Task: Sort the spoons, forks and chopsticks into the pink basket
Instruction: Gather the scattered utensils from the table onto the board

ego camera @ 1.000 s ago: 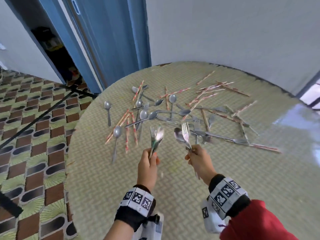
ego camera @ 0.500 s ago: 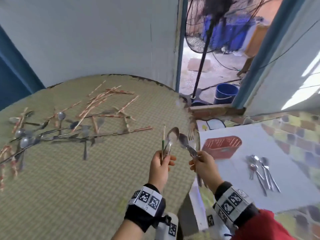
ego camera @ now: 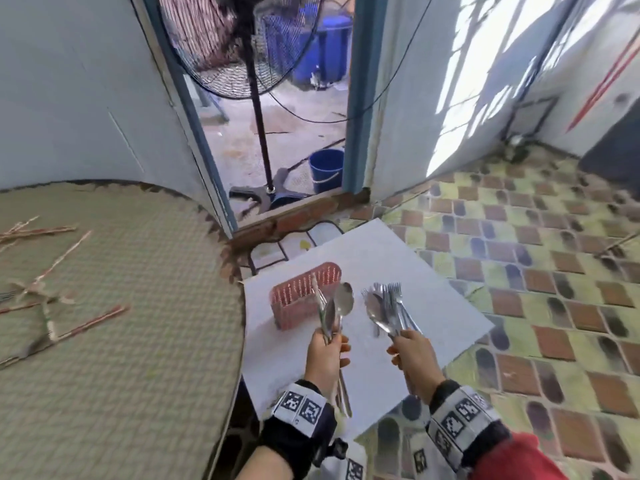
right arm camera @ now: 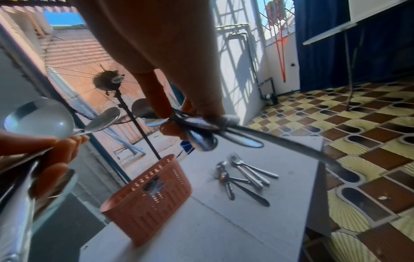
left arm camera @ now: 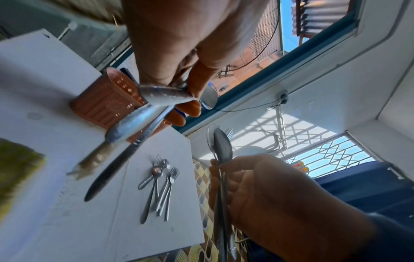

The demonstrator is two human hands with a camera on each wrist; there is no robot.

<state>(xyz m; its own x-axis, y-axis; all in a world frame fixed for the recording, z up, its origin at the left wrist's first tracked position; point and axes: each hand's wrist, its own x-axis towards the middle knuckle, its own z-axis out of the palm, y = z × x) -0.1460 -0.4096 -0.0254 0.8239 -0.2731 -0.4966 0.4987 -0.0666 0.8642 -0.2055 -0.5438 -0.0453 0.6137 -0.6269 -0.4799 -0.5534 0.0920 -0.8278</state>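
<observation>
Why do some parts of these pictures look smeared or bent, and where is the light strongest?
Head view: the round table and chopsticks are motion-blurred, the walls bow from the wide lens, and sunlight glares on the right wall. Left wrist view: the handles held by the left hand smear close to the lens. Right wrist view: the pink basket is soft, and a held handle curves like a hook.

No words, brand names or numbers read anywhere here. The only markings are the black-and-white square code patterns on the white wristbands (ego camera: 300,407), one band sitting just behind each wrist, and more of the same squares on the white blocks hanging just below those wristbands. They're machine codes, not letters or digits. The cutlery, the pink basket (ego camera: 301,299) and the white board carry nothing legible.
</observation>
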